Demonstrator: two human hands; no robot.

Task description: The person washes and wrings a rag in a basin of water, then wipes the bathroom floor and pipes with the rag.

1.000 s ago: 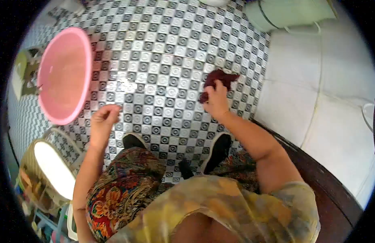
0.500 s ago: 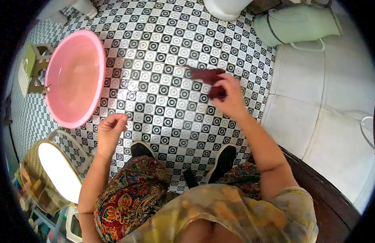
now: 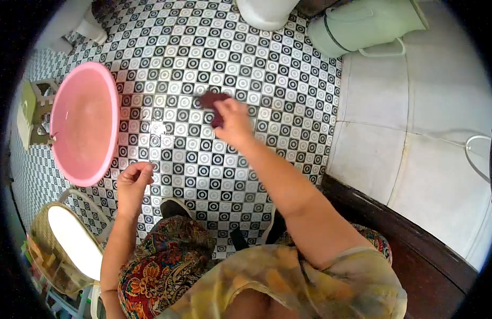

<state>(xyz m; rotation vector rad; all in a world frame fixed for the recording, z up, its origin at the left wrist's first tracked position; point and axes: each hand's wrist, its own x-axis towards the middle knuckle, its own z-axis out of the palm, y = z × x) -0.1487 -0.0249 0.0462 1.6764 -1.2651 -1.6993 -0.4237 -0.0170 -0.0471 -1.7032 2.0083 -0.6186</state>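
A dark red cloth [image 3: 211, 99] hangs from the closed fingers of my right hand [image 3: 236, 123], held out over the tiled floor in front of me. Motion blurs both the hand and the cloth a little. My left hand [image 3: 132, 186] is lower and to the left, with its thumb and fingers pinched together. A tiny dark spot shows at the thumb tip, too small to name. Just beyond my left hand stands a large pink basin [image 3: 116, 119] with what looks like cloudy water inside.
A pale green pitcher-like vessel [image 3: 357, 29] lies at the upper right beside light tiles [image 3: 371, 98]. A white rounded base [image 3: 264, 15] stands at the top. Lower left are a wicker-backed chair [image 3: 41, 228] and a white oval surface [image 3: 73, 242]. Behind me runs a dark wooden edge [image 3: 357, 207].
My right hand has swung left with the red cloth, closer to the basin. My left hand stays pinched in nearly the same place. The whole view has shifted slightly.
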